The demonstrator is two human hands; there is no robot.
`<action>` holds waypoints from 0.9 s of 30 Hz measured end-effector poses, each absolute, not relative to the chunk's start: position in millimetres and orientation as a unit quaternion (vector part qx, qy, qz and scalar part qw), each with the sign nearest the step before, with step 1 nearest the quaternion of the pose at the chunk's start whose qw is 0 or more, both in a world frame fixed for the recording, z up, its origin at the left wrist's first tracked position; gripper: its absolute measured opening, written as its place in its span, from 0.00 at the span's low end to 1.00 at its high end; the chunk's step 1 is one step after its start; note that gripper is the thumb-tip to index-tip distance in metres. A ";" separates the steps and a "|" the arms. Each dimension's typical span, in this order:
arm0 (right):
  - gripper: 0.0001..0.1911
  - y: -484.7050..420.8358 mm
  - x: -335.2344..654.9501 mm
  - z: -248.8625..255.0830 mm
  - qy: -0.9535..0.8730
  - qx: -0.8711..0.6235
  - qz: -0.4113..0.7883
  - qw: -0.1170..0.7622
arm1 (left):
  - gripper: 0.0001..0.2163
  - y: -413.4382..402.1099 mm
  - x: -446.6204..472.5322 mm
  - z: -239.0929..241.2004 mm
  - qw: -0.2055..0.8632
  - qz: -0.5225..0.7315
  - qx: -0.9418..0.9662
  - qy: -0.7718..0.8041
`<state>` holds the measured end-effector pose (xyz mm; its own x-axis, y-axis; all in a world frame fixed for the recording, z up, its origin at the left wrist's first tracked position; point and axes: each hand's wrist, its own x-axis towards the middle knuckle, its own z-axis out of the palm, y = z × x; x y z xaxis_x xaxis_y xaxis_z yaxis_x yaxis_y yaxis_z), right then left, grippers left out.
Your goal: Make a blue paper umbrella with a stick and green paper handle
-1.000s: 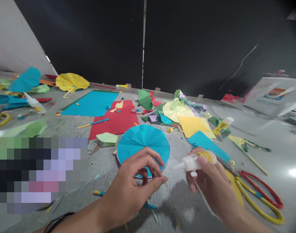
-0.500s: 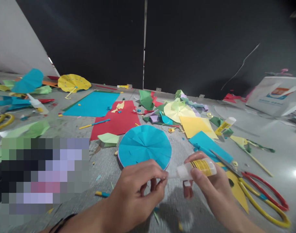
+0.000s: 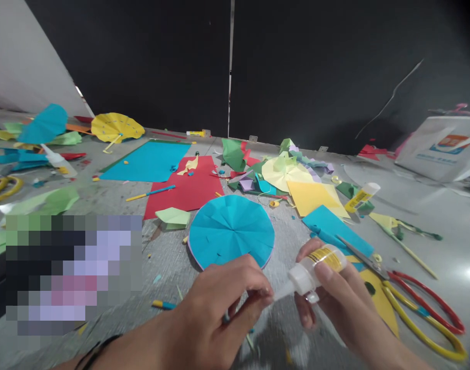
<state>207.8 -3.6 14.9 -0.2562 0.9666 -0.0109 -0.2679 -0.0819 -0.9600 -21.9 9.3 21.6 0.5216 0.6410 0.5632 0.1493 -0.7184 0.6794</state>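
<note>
My right hand is wrapped round a small glue bottle with a yellow label, tilted so its clear pointed nozzle aims down to the left. A small whitish piece shows under the bottle by the fingers. My left hand is closed in a pinch at the nozzle tip. What it pinches is mostly hidden; a small bluish-grey bit shows below the fingers. Just beyond the hands lies a blue folded paper disc with a pale purple edge.
Large scissors with red and yellow handles lie on the right, beside blue paper and a glue stick. Red paper, blue paper and coloured scraps spread behind. A dark panel stands at the back.
The glue bottle has tipped further, its nozzle now slanting downward instead of lying nearly level. My left fingertips have shifted slightly right and down with it.
</note>
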 end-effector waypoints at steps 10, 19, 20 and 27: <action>0.20 -4.4 201.6 15.9 -0.472 -0.386 0.637 0.471 | 0.13 9.8 -18.5 19.7 0.317 0.416 0.823 0.223; 0.23 -0.2 201.9 16.6 -0.448 -0.422 0.608 0.501 | 0.13 9.7 -15.6 17.8 0.336 0.451 0.790 0.245; 0.23 0.2 202.5 16.7 -0.443 -0.422 0.608 0.505 | 0.13 9.3 -15.8 18.1 0.334 0.453 0.789 0.248; 0.18 -0.4 204.2 16.1 -0.450 -0.413 0.604 0.512 | 0.09 7.6 -16.8 20.3 0.345 0.446 0.779 0.274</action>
<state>204.2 -0.4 16.1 -0.1352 0.9901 -0.0379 -0.2458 -0.0705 -0.9668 -16.8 7.6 20.3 0.4530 0.7345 0.5053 0.1189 -0.6115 0.7823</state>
